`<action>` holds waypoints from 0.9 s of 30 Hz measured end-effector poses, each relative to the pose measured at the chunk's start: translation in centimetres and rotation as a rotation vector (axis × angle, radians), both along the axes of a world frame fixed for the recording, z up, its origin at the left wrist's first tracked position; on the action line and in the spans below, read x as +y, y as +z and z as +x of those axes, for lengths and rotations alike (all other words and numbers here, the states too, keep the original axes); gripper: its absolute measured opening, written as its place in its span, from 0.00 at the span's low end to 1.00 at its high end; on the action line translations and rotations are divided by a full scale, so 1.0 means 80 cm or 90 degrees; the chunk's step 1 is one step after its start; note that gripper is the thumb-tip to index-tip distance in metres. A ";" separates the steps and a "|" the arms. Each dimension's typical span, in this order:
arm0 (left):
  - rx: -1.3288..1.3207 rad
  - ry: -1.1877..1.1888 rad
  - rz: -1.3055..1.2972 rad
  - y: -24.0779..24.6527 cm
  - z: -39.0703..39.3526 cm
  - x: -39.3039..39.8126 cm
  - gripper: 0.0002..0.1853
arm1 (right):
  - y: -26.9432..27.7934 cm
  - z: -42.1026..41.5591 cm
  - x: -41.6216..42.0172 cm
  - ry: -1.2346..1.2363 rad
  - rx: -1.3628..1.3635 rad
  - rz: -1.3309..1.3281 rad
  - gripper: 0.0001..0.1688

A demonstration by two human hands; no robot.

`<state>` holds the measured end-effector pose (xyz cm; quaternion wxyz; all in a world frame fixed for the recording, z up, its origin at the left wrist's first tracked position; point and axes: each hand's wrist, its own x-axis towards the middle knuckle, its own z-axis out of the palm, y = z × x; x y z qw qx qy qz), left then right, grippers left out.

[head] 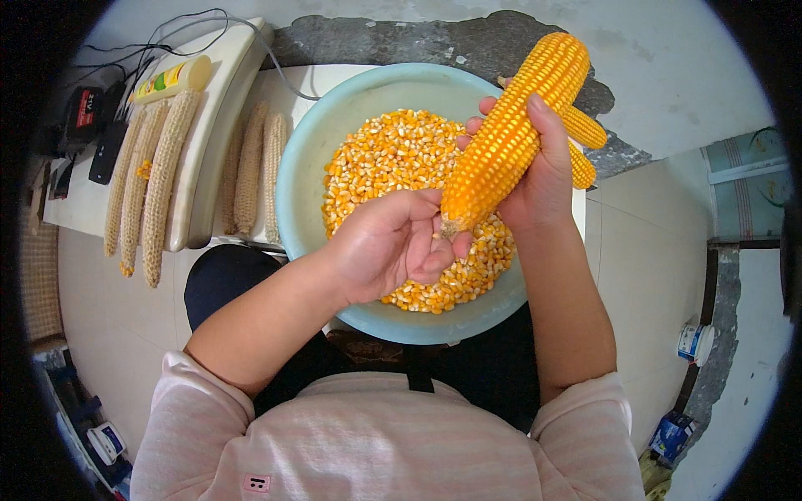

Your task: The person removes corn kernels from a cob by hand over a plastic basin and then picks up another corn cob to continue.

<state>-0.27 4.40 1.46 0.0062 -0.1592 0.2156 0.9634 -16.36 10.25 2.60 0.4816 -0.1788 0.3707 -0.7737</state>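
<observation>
A full ear of yellow corn [517, 134] slants over a pale blue plastic basin [297, 156]. My right hand [542, 169] grips it around the middle, the thumb lying along the kernels. At its lower tip, my left hand [401, 244] has its fingers curled against the ear, thumb and fingers touching the end. Loose yellow and white corn kernels [395, 156] fill the bottom of the basin beneath both hands. Behind my right hand, two more ears of corn [584, 127] stick out past the basin's rim.
Several stripped corncobs [169, 188] lie on a white ledge [216, 144] at the left, beside a yellow bottle [172, 79]. More bare cobs [250, 169] rest against the basin's left side. A grey cable [279, 66] runs to the rim. A white tub [695, 344] stands at right.
</observation>
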 end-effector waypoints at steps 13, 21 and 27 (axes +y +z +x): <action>-0.086 -0.027 -0.067 0.000 0.002 0.003 0.16 | -0.006 0.010 -0.002 0.004 0.111 0.024 0.21; -0.104 -0.068 -0.061 -0.002 0.000 0.001 0.15 | -0.007 0.017 -0.004 -0.023 0.132 0.057 0.20; -0.103 -0.041 -0.102 -0.014 0.000 0.006 0.15 | -0.007 0.016 -0.007 -0.037 0.152 0.062 0.20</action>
